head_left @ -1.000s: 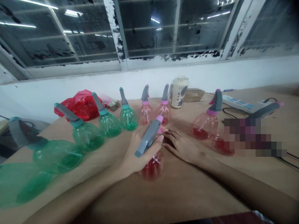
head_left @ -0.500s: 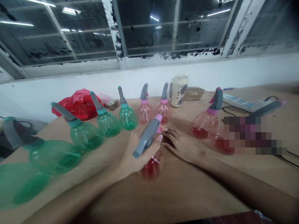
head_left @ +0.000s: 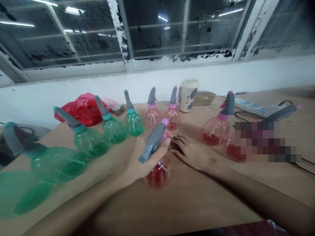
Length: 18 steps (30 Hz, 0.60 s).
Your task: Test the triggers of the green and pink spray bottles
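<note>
My left hand (head_left: 145,157) is wrapped round the neck of a clear pink spray bottle (head_left: 158,175) with red liquid in it. Its grey trigger head with a pink nozzle rises above my fingers and points away from me, slightly right. To the right of it my right hand (head_left: 188,150) lies on the table with fingers stretched out, holding nothing. Its fingertips are close to the left hand's fingers; whether they touch I cannot tell. Behind my hands stand two more pink spray bottles (head_left: 172,118).
Several green spray bottles (head_left: 114,129) line the left side. On the right stands another pink spray bottle (head_left: 214,131), by a partly blurred one. A paper cup (head_left: 189,95), a red plastic bag (head_left: 85,109) and a power strip (head_left: 256,108) with cables lie farther back.
The spray bottle in my left hand has shifted very slightly left, its head tipping a little. My right hand stays flat in nearly the same place.
</note>
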Tool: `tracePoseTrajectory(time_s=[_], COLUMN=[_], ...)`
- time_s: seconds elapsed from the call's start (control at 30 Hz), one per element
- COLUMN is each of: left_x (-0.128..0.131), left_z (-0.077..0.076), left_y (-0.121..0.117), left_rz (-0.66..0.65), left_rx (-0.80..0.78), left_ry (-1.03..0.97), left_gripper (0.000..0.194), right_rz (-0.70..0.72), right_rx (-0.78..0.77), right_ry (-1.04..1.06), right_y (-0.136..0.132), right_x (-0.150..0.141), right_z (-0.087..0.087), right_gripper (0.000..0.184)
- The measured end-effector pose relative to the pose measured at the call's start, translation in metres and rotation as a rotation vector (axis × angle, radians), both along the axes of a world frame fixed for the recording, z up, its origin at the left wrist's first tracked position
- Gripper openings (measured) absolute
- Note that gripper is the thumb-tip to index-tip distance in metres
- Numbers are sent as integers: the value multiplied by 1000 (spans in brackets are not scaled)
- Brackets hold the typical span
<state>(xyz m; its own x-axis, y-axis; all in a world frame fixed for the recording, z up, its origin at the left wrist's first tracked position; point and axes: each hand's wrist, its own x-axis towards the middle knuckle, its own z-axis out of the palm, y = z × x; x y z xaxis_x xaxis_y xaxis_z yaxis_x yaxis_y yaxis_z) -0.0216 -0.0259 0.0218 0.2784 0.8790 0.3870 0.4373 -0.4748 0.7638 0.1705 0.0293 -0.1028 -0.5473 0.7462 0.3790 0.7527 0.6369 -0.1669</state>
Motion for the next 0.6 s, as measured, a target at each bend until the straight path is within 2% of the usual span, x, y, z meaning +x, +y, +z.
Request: tracePoseTrajectory(time_s=[0.1, 0.23, 0.4, 0.6], left_x=[0, -1, 2, 1], left_z=[-4, -7, -6, -5], left_y=[3, 3, 0, -1], left_rz=[-25, 11, 14, -11], left_rx=[5, 15, 87, 75], left_ry=[-23, -25, -8, -42], left_gripper=[9, 9, 10, 11], right_rz=[5, 0, -4, -6], right_rx=[-3, -1, -1, 6], right_ry=[3, -6, -18, -15], right_y=[0, 0, -1, -2], right_x=[0, 0, 0, 0], right_z=[0, 1, 2, 3], right_gripper=[48, 49, 48, 48])
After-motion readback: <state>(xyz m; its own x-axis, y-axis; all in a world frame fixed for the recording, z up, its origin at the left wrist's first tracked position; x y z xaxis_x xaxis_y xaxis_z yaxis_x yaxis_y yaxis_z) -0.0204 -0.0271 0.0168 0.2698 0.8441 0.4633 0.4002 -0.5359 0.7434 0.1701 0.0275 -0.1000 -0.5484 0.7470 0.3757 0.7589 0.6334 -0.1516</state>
